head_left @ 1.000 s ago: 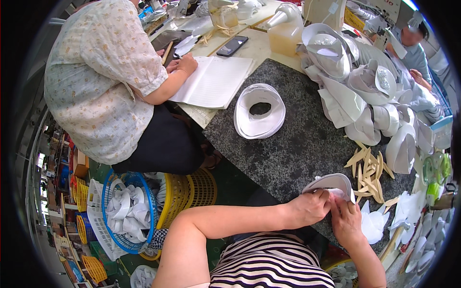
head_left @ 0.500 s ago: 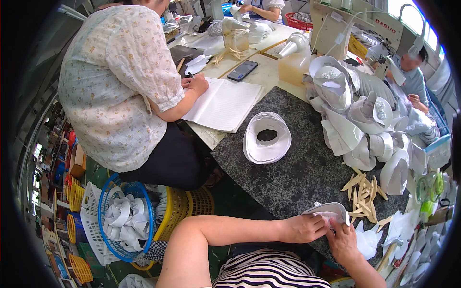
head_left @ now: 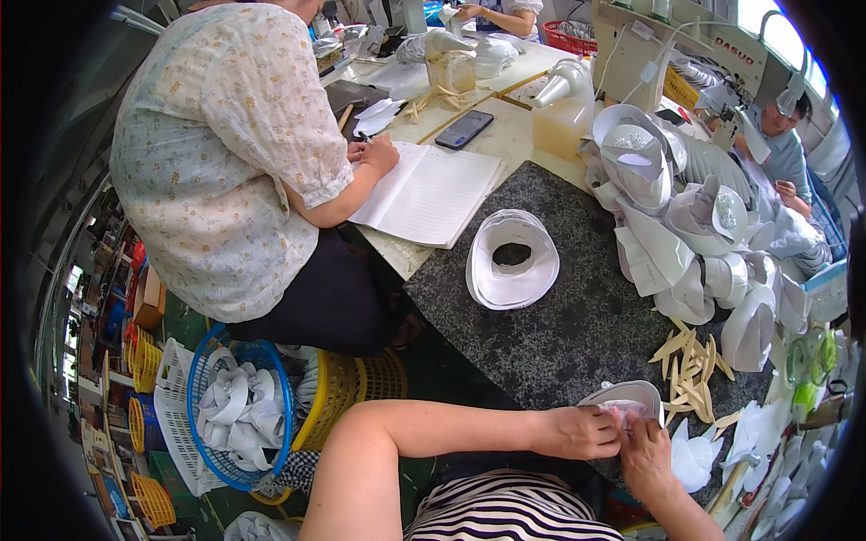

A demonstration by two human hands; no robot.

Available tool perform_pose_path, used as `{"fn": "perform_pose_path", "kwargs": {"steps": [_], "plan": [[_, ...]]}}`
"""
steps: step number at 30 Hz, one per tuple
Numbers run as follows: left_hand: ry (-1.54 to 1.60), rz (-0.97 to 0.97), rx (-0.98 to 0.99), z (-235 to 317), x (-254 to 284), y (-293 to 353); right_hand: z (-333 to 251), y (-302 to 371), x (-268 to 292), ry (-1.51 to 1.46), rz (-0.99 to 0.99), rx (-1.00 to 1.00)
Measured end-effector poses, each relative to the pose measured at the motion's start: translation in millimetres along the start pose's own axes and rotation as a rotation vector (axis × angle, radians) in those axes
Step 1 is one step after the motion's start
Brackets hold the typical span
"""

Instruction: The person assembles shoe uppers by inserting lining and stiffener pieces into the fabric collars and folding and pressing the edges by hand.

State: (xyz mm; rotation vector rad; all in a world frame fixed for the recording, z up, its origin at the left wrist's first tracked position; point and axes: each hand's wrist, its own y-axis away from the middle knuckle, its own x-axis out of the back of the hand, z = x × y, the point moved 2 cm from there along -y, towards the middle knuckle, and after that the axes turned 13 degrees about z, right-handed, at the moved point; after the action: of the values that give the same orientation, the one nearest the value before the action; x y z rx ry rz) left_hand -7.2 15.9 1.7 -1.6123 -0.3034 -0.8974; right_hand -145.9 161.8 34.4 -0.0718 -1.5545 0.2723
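A white shoe upper point(head_left: 642, 393) with a curved edge is held over the near edge of the dark speckled board. My left hand point(head_left: 577, 433) is closed on its near side with bent fingers. My right hand point(head_left: 648, 458) pinches the same piece close beside the left, the fingertips of both nearly meeting over its pinkish inside. The fingers partly hide the piece. Just beyond my right hand lies a loose pile of beige, narrow pointed strips point(head_left: 693, 368). White cut pieces point(head_left: 695, 455) rest right of that hand.
A ring-shaped stack of white uppers point(head_left: 487, 284) sits on the dark board point(head_left: 478, 347). More uppers point(head_left: 713, 216) are heaped at right. A person point(head_left: 225, 135) at left writes in a notebook point(head_left: 442, 194) near a phone point(head_left: 464, 130). A blue basket point(head_left: 192, 397) holds white pieces.
Both hands stay on the upper; my fingertips have shifted slightly, and the upper's far edge now lies a little flatter. The whole view has shifted slightly.
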Motion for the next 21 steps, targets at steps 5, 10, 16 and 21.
{"fn": "perform_pose_path", "kwargs": {"steps": [5,10,16,21], "plan": [[0.127,-0.015,-0.025,-9,9,8,-2,-3,4,-0.005,-0.028,0.042],[0.207,-0.041,0.147,-7,19,5,5,-5,3,0.012,-0.085,0.06],[-0.007,0.011,0.199,9,8,12,15,0,25,-0.169,0.001,0.289],[-0.001,0.014,-0.048,-7,4,18,16,-11,34,-0.057,0.213,0.343]]}}
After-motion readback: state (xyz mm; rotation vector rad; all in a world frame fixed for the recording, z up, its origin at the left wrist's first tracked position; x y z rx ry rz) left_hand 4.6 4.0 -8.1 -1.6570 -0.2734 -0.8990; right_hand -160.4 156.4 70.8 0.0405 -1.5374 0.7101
